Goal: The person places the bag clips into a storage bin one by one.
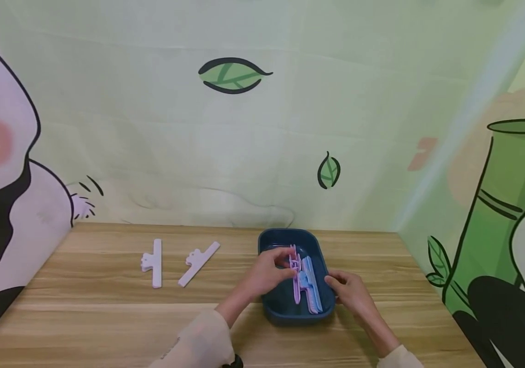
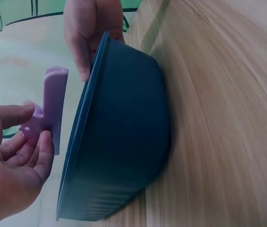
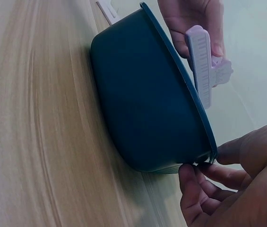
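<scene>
My left hand (image 1: pixel 262 273) pinches a pinkish-purple bag clip (image 1: pixel 296 295) between thumb and fingers. The clip is held over the dark blue plastic basin (image 1: pixel 290 320); in the left wrist view, this purple clip (image 2: pixel 54 99) shows just above the basin's rim. Inside the basin, a light blue bag clip (image 1: pixel 314 286) lies beside it, with a pinkish edge along its lower left side. At the basin's right side, my right hand (image 1: pixel 354 294) grips the rim, its thumb and fingers (image 3: pixel 228 177) around the edge in the right wrist view.
Left of the basin, two white bag clips lie on the wooden table (image 1: pixel 106 306): one upright clip (image 1: pixel 157 263) and one slanted clip (image 1: pixel 200 263). A printed cloth backdrop (image 1: pixel 359 76) hangs behind the table's back edge.
</scene>
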{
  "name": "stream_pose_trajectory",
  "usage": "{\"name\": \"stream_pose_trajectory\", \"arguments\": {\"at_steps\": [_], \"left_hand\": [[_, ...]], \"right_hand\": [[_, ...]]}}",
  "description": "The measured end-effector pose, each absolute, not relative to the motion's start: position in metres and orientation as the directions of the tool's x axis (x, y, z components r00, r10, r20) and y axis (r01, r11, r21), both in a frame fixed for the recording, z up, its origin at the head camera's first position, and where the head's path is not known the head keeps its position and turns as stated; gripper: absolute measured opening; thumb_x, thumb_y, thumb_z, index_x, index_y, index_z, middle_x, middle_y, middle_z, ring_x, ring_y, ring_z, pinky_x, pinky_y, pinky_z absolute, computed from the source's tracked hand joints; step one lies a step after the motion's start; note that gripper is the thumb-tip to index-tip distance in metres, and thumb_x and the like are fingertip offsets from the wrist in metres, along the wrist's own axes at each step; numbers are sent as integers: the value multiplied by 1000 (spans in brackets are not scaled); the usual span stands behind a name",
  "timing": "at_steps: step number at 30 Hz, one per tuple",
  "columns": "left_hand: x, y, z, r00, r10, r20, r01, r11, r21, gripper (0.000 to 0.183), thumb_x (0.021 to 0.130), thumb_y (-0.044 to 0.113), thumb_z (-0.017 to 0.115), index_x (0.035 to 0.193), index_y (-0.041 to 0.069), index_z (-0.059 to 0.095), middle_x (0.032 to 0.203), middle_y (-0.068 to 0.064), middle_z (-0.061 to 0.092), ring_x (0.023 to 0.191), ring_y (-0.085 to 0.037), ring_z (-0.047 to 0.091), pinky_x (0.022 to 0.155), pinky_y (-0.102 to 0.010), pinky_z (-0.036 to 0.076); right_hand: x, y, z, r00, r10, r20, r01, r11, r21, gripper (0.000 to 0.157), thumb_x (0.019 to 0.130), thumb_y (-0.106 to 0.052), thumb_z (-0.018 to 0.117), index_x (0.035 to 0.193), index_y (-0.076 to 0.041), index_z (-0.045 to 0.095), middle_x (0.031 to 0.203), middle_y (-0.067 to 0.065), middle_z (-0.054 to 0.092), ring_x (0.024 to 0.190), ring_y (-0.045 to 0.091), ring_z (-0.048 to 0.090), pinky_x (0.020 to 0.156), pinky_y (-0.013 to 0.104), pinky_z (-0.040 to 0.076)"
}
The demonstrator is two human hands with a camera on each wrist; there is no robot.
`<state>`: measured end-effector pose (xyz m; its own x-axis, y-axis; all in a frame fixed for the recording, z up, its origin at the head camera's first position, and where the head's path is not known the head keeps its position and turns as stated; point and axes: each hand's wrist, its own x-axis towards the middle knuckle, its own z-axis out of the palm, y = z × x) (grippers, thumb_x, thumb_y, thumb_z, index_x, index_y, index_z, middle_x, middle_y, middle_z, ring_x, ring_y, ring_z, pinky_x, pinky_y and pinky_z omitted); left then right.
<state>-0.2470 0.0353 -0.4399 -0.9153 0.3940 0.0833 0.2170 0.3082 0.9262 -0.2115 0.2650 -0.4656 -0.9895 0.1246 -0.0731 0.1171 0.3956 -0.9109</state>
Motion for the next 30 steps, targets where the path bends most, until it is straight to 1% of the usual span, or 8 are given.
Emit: {"name": "stream_pose_trajectory", "arguments": {"at_steps": [3,12,20,30], "left_hand": [[-246,39,-440,-916,395,64,201,316,927,47,97,14,74,142,7,62,124,-9,69,105,-23,66,93,-42,57],[-245,51,-442,-906,417,70,211,301,930,47,96,12,75,141,5,62,125,-11,69,104,-23,67,91,-39,58],[-245,56,-444,-909,411,67,207,305,929,46,96,11,74,141,6,63,120,-11,70,100,-22,67,88,-38,59],[-249,55,-449,-928,371,18,161,358,920,47,94,10,76,139,2,63,116,-13,71,95,-23,68,88,-41,59]], "right_hand": [[-212,265,-466,-990,123,-69,112,388,-915,31,104,-6,60,128,13,64,106,21,71,81,20,67,67,38,60],[-213,266,-469,-991,113,-76,114,384,-916,31,105,-7,60,128,13,64,106,21,71,81,21,68,67,37,60],[-212,267,-468,-991,110,-75,111,378,-919,31,104,-7,60,128,13,64,105,21,71,79,21,68,67,38,60],[-211,266,-467,-992,110,-64,101,367,-925,29,104,-5,60,126,14,64,102,20,71,80,22,67,64,33,59]]}}
